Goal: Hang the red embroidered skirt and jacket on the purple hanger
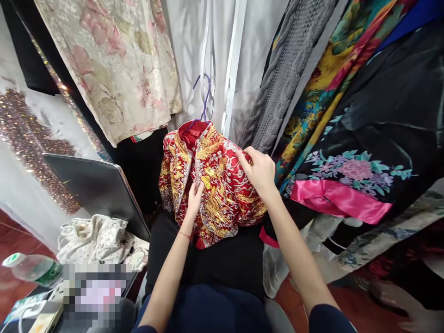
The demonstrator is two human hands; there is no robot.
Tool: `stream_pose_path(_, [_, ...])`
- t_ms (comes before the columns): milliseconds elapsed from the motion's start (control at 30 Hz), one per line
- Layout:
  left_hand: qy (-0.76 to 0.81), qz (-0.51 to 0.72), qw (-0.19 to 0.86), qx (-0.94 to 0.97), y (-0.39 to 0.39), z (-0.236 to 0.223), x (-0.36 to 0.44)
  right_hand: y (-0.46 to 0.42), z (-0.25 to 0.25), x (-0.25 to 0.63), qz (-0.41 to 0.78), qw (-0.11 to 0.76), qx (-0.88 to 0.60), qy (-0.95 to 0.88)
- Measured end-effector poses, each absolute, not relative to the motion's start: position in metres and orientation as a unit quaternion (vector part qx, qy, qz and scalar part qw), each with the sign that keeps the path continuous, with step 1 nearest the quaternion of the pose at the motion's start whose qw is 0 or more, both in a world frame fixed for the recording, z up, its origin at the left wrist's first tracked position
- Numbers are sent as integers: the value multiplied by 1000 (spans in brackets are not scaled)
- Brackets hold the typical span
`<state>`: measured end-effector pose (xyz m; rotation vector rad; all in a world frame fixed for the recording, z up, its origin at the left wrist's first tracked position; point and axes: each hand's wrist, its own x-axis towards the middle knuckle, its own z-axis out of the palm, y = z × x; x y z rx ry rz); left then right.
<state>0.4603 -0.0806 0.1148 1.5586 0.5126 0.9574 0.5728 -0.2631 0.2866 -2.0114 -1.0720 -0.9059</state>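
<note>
Head view. Item: one red jacket (217, 199), stand-collared, densely worked in gold and silver embroidery, fitted on a purple hanger (204, 105); located at centre, its lower hem placed over a lap clad in black. Whether the hanger's hook is caught on anything cannot be told.

Left grip (194, 196): the jacket's front opening is pinched between thumb and finger; a thin red cord (184, 235) is worn at the wrist. Right grip (260, 170): placed at the upper sleeve, thumb laid on the embroidery; the other fingers are partly hidden, so whether the cloth is pinched cannot be told.

Surroundings: a pale floral garment (121, 69) is hung at upper left. At right are hung a grey cable-knit piece (282, 81) and a black garment (391, 115), flower-embroidered and pink-edged. At lower left, a dotted white cloth (93, 238) is heaped near a clear bottle (36, 269).
</note>
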Motion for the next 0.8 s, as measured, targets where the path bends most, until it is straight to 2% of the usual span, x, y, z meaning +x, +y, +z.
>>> stream_pose_path(100, [174, 205, 654, 707, -91, 64, 419, -266, 282, 573, -326, 376, -767, -405])
stream_pose_path(200, [187, 132, 651, 724, -93, 32, 389, -267, 284, 575, -296, 399, -759, -421])
stream_pose_path(367, [258, 226, 595, 727, -57, 44, 394, -265, 312, 595, -316, 409, -746, -419])
stream_pose_path(533, [371, 321, 462, 739, 0, 78, 422, -256, 338, 602, -384, 447, -734, -339])
stream_pose_path(633, [441, 291, 370, 764, 15, 77, 430, -249, 317, 584, -398, 421, -751, -317])
stream_pose_path(800, [511, 195, 249, 799, 10, 50, 433, -245, 261, 549, -366, 311, -815, -323])
